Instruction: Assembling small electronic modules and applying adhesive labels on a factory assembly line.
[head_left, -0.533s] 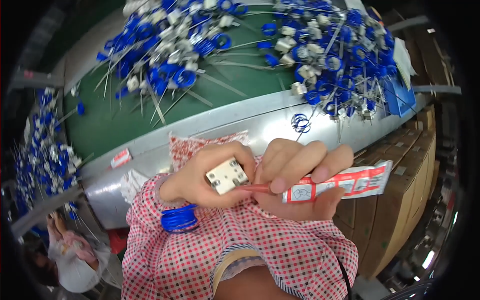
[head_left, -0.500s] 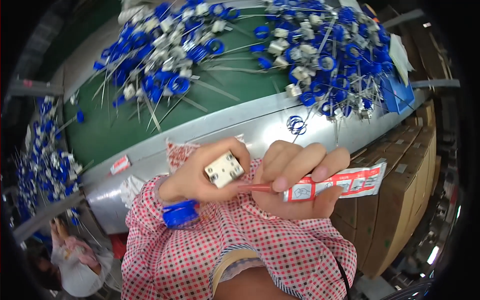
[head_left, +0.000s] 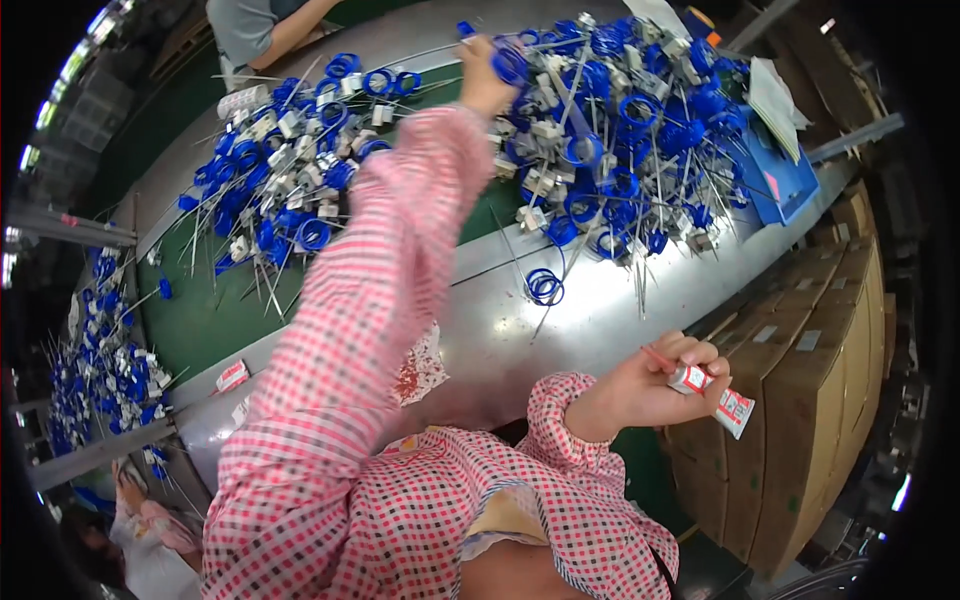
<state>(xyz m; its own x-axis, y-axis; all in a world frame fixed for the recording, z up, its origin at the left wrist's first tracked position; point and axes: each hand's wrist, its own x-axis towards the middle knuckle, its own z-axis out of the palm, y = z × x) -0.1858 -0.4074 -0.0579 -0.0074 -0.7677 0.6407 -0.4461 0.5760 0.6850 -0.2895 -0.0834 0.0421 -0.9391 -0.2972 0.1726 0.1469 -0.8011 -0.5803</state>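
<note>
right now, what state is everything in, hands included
Left hand: at round blue wire coil, grip unclear
Right hand: closed
Red-and-white squeeze tube: held in right hand, partly covered
Thin blue wire loops on grey metal ledge: loosely coiled
Blue plastic tray: open-topped
Brown cardboard boxes: packed side by side

Blue coils (head_left: 680, 133) and white blocks (head_left: 533, 217) litter a green-topped bench (head_left: 198, 325)
</note>
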